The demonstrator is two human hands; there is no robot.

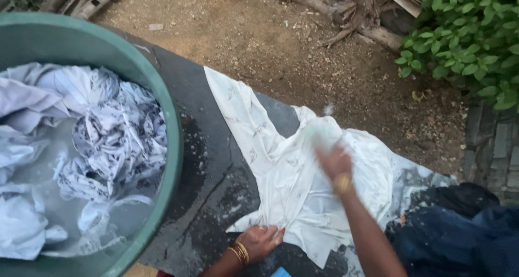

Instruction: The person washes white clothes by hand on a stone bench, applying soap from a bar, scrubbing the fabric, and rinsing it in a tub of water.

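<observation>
We look down on a wet, dark stone slab (211, 163) set on bare earth (303, 44). A white cloth (292, 174) with a faint print lies spread across the slab, one long strip of it running up toward the far edge and the bulk bunched in folds at the middle.

The left hand (260, 241), gold bangles (239, 252) at its wrist, rests on the near edge of the white cloth. Its fingers are curled and pinch a fold of the fabric against the slab.

The right hand (334, 161) lies over the middle of the same cloth and is blurred by motion. We cannot tell how far its fingers are open; a pale green object (319, 139) appears beneath them, pressed to the cloth, but its outline is too smeared to identify. A gold bangle (342, 184) sits at this wrist.

To the left stands a large green tub (174, 142) touching the slab's edge. It holds cloudy water and several soaking garments (102, 142), white with dark printed patterns.

At the lower right a heap of dark blue cloth (459, 228) lies just beside the white cloth. Beyond the earth we see logs (346, 12) and a green leafy bush (470, 34) at the upper right.
</observation>
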